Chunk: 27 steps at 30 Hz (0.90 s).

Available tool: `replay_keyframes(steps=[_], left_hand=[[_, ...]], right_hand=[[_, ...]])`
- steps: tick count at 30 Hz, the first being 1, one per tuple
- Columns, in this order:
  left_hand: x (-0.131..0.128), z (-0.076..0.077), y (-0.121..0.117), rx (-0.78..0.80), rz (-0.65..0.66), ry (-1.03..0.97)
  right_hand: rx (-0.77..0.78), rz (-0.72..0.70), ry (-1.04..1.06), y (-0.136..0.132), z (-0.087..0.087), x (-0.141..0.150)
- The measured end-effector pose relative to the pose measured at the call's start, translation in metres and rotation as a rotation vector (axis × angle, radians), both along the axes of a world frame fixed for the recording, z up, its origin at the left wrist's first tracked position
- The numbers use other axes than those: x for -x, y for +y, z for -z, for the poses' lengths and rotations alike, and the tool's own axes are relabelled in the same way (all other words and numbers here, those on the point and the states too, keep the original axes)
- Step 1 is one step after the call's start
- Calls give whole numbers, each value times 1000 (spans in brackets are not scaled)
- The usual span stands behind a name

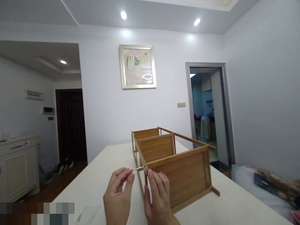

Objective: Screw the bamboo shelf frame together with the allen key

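A wooden shelf rack [187, 175] with several panels lies on its side on the white table [110, 156]. My left hand [118, 195] pinches a thin metal rod [138, 168] between thumb and fingertips. The rod's far end meets the rack's near left corner; whether it sits in a hole there is too small to tell. My right hand [158, 197] grips that same corner, with the thumb on the left of the rail and the fingers against the end panel.
Clear plastic film [90, 215] lies on the table near my left wrist. A white cabinet [17, 172] stands at left. Through the doorway at right, a person [206, 125] bends over. Bags and bundled items [269, 184] are piled beyond the table's right edge.
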State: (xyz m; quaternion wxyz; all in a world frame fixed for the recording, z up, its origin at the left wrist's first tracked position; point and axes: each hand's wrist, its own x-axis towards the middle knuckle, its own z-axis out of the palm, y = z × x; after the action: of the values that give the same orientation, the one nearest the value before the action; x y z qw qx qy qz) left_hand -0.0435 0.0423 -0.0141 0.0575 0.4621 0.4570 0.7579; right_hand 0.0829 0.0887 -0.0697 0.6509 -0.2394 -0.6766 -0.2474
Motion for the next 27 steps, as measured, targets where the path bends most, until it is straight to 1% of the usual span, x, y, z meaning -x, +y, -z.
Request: replay_keyframes(steps=[3,5,8,11,13,15,18,21,24,27], left_hand=[[2,2,2,90,199,-176],[3,0,3,107,322,-316],[0,-5,3,108,450,-456],[-4,-8,1,141,532,-478],[-4,-6,1,158,511,-463],[-1,-4,1,168,441,-433],[4,-2,3,207,350,-346],[6,-1,4,249,301,-278],[6,0,6,261,242,-216],[6,1,6,274,151,-110]], right_hand=[[-6,-2,-5,0,0,0],[-9,-6,-7,0,0,0],[-13,-7,-4,0,0,0],[-11,-10,-7,0,-1,0],[-5,-9,-10,0,-1,0],[1,-5,-10,1,0,0],[-3,-5,-6,1,1,0],[-6,-12,-3,2,1,1],[-1,-17,-13,2,1,1],[-1,-15,-14,2,2,1]])
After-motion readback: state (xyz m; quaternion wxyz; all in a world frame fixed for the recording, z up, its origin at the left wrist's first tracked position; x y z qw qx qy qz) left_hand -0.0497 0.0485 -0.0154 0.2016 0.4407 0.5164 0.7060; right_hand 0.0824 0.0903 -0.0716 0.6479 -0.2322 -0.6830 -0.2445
